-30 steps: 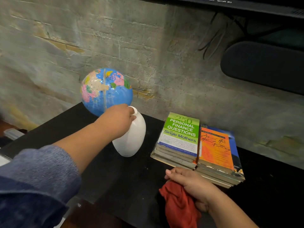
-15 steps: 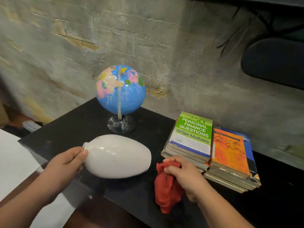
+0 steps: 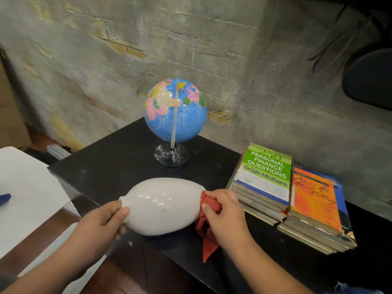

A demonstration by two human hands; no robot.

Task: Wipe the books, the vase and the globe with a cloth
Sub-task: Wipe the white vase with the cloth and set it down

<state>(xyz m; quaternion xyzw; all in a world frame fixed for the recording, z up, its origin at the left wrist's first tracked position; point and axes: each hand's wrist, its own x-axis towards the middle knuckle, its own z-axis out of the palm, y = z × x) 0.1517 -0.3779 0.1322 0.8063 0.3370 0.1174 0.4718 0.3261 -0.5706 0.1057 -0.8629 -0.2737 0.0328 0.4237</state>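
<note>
A white vase (image 3: 163,206) is held sideways over the front edge of the black table (image 3: 110,164), its neck pointing left. My left hand (image 3: 101,223) grips the vase at its neck. My right hand (image 3: 224,217) holds a red cloth (image 3: 206,230) against the vase's base end. A blue globe (image 3: 175,111) stands on its dark stand behind the vase, near the wall. Two stacks of books (image 3: 282,194) lie to the right, one topped by a green cover, the other by an orange one.
A rough brick wall (image 3: 191,49) runs behind the table. A white surface (image 3: 27,187) with a small blue object (image 3: 4,198) lies at the left. A dark rounded shape (image 3: 369,77) hangs at the upper right. Brown floor shows below the table's edge.
My left hand lifted the vase off the table and turned it sideways toward me. My right hand brought the red cloth from beside the books up against the vase's base.
</note>
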